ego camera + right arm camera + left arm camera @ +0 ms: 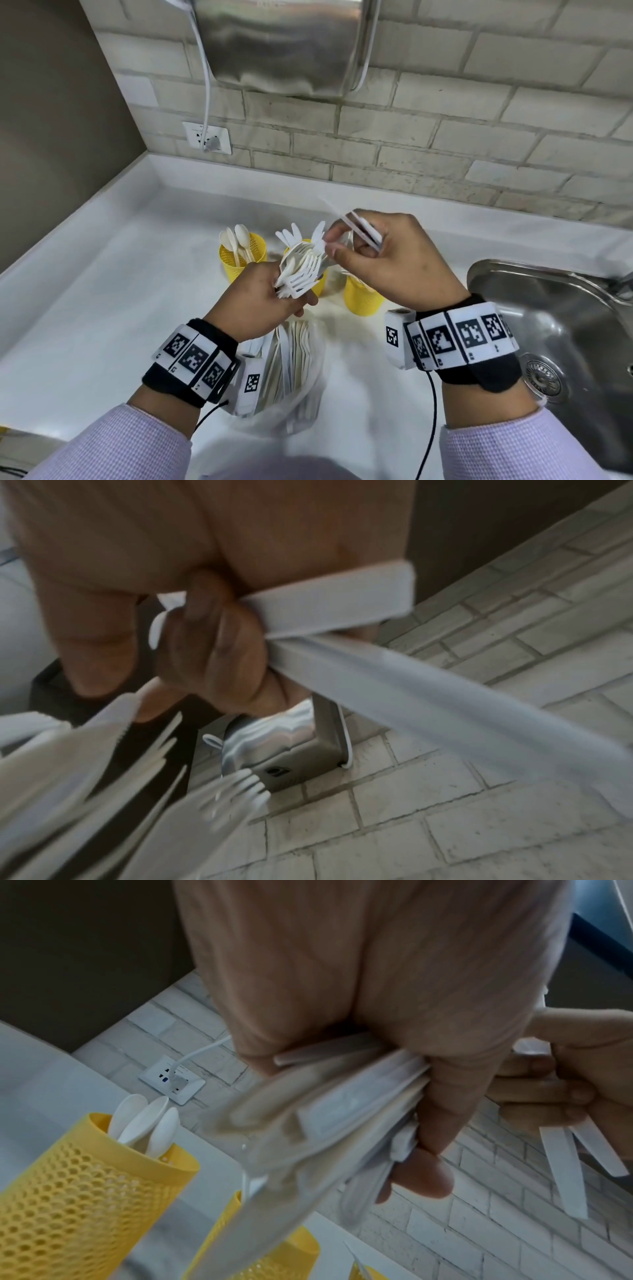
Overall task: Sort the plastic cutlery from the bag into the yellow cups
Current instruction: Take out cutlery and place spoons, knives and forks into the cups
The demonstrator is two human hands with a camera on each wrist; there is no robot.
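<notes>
While the head view hides the palms, wrist views show the left hand (394, 1031) gripping forks (346, 1107), the right hand (192, 620) knives (394, 680).

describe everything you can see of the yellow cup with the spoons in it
The yellow cup with spoons is a round plastic-looking holder with a smooth solid rim band and walls perforated in a honeycomb mesh. It stands upright on the white counter, leftmost of three yellow cups, near the tiled wall. Several white plastic spoons stand in it, bowls up, leaning out above the rim. The left hand, gripping a bundle of cutlery, overlaps its right side in the head view; contact cannot be told.
</notes>
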